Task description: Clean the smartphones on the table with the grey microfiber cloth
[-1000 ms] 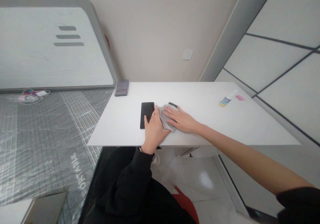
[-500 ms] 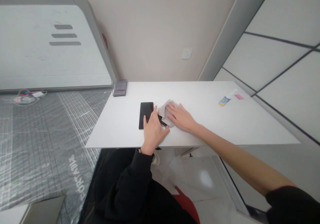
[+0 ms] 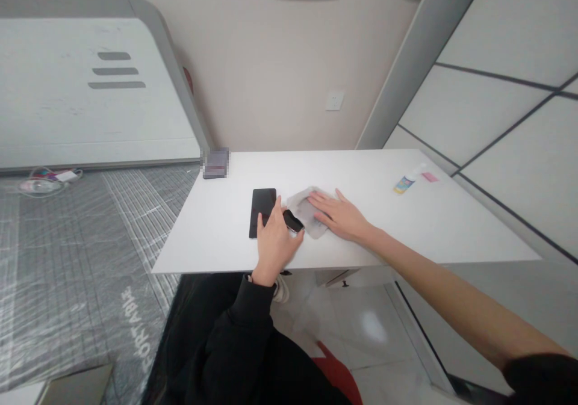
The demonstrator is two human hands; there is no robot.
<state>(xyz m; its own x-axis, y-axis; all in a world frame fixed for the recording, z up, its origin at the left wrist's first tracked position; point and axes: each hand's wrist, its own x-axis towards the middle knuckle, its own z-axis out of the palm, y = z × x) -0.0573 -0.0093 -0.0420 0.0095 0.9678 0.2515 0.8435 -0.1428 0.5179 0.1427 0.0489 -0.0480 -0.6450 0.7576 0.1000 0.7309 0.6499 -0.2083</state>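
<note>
While the left hand (image 3: 275, 244) is placed low at the near side of the white bench (image 3: 361, 179), the right hand (image 3: 347, 218) lies flat on a thin grey cloth (image 3: 301, 205). The fingers of the right hand are stretched out and point to the left; most of them are close together, and one stands apart at the far side of the hand. They are pressed on top of the cloth, not closed around it.

The cloth is spread, a little wrinkled, near the middle of the bench. Its left border meets a small black object (image 3: 293, 221), which shows in part between the cloth and the left hand; its remaining part is hidden, so I cannot tell its full shape. The fingers of the left hand are spread apart from one another, and the thumb reaches the near end of this black object. Whether they grip it firmly, I cannot tell.

Just to the left, a dark flat rectangular device (image 3: 262, 205) lies on the bench, and the fingers of the left hand overlap its right edge. Farther to the right, well apart from the hands, there is a bottle (image 3: 404, 183) with a blue and yellow label, and just beside it a pink piece (image 3: 430, 177). At the far left corner sits a dark item (image 3: 215, 163), which is blurred.
</note>
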